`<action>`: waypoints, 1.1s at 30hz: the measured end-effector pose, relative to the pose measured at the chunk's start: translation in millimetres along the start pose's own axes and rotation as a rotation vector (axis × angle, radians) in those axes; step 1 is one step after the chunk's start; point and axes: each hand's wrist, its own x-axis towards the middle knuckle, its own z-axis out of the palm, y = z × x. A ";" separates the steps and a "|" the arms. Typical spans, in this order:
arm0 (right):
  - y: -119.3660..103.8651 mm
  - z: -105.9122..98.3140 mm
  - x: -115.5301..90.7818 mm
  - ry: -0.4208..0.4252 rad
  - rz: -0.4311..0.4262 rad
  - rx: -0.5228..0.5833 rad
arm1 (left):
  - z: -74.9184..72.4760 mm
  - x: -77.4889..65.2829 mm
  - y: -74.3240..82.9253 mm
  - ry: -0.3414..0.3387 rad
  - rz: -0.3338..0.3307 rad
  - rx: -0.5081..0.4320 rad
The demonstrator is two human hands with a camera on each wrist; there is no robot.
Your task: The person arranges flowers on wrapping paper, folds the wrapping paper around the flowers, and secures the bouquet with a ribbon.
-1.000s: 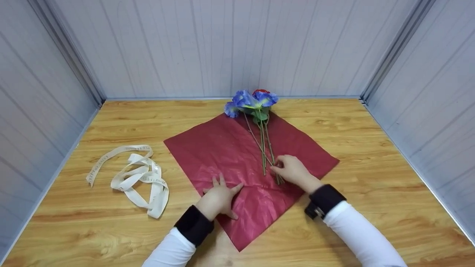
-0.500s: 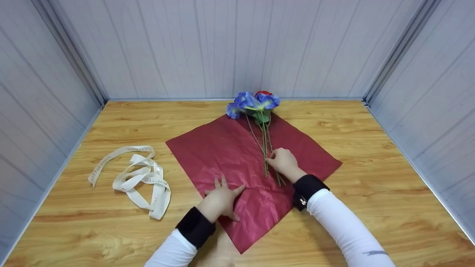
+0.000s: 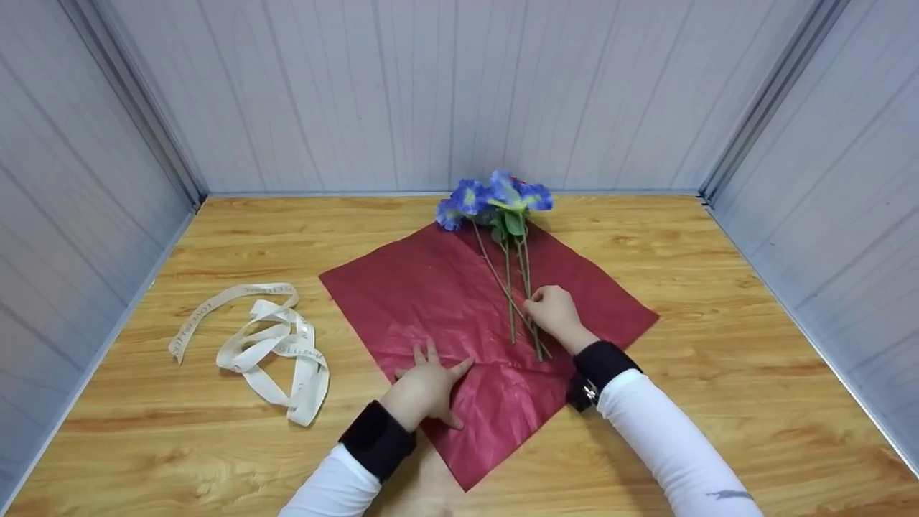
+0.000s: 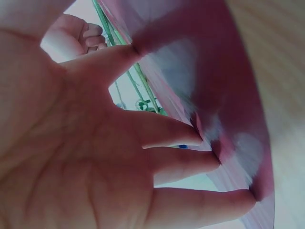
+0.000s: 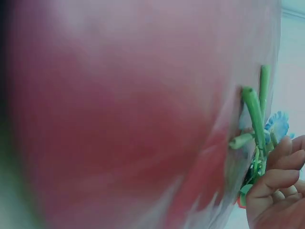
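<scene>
A dark red sheet of wrapping paper point(image 3: 402, 287) lies on the table like a diamond. My left hand point(image 3: 423, 388) rests on its lower left edge with the fingers spread; in the left wrist view the fingertips point(image 4: 248, 200) touch the paper. Several long-stemmed blue flowers point(image 3: 470, 197) lie over the sheet's far corner, their green stems point(image 3: 511, 309) fanned toward me. A red flower point(image 3: 518, 179) is mostly hidden behind them. My right hand point(image 3: 554, 314) pinches a flower stem near its lower part, fingers curled. In the right wrist view, cut stem ends point(image 5: 248, 93) stick out beside the curled fingers point(image 5: 281, 179).
A cream ribbon point(image 3: 305, 384) with printed lettering lies in loose loops to the left of the paper. The wooden table point(image 3: 718, 402) is bounded by grey panel walls point(image 3: 344, 100) at the back and both sides.
My right hand has moved inward along the stems from their lower ends. A blue flower head has shifted right and up, now covering most of the red one. The left hand has stayed put.
</scene>
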 end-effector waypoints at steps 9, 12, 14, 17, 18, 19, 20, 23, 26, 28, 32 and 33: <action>3.8 -3.6 -2.5 -0.032 0.084 0.036 | 0.5 1.5 -0.2 -0.025 -0.011 -0.011; 4.8 -4.4 -3.0 -0.061 0.074 -0.029 | 0.9 1.5 -0.1 -0.022 -0.015 -0.012; 5.4 -5.3 -3.1 -0.087 0.073 -0.082 | 0.8 1.1 0.1 -0.020 -0.014 -0.012; 6.0 -7.2 -3.2 -0.125 0.081 -0.157 | 0.5 0.5 0.2 -0.013 -0.006 -0.011; 6.2 -7.8 -3.2 -0.132 0.085 -0.176 | 0.3 0.1 0.2 -0.012 -0.004 -0.011; 6.6 -8.2 -2.9 -0.137 0.085 -0.190 | 0.2 -0.1 0.3 -0.010 -0.002 -0.011; 6.9 -8.7 -2.7 -0.138 0.083 -0.201 | 0.1 -0.3 0.3 -0.007 -0.001 -0.009; 8.7 -9.1 -1.8 -0.130 0.073 -0.182 | 0.2 -0.6 0.6 -0.008 0.001 -0.009; 10.8 -8.6 -0.6 -0.069 0.063 -0.112 | 0.6 -0.3 0.7 -0.012 -0.004 -0.006; 11.4 -8.1 0.0 -0.017 0.064 -0.052 | 0.9 -0.1 0.7 -0.015 -0.007 -0.005; 9.9 -7.4 0.0 0.054 0.057 0.004 | 0.9 -0.4 0.4 -0.010 -0.004 -0.009; 9.0 -7.1 -0.3 0.064 0.052 0.012 | 1.0 -0.3 0.1 -0.008 -0.003 -0.011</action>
